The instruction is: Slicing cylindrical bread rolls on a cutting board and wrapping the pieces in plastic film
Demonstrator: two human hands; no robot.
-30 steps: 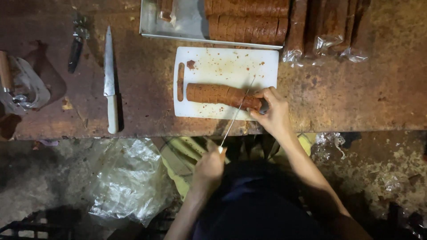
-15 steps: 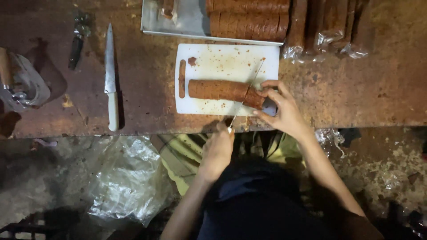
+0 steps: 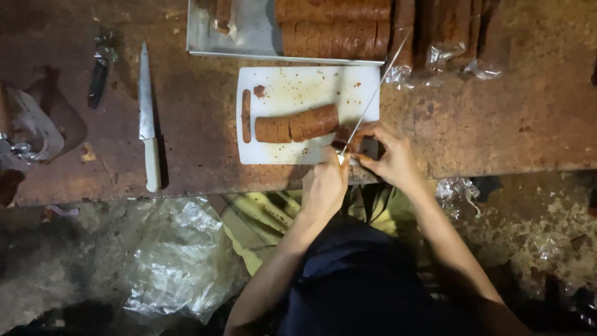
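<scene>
Left hand gripping knife by handle, blade angling toward upper right; right hand pinching cut slice, steadying it off brown log on cutting board.

— White cutting board, flecked with reddish-brown crumbs.
— Reddish-brown sliced loaf on it, darker lines at the cuts; one thin strip of the same brown beside.
— Silvery thin blade of the long knife.
— Rusty brown table, mottled with darker stains and pale scuffs.
— Second knife: grey steel blade, off-white handle.
— Grey metal tray, more brown sliced loaves on it.
— Clear, glinting plastic wrap over brown blocks at far right.
— Below, translucent whitish plastic sheet, yellow-green cloth, dark navy clothing.
</scene>
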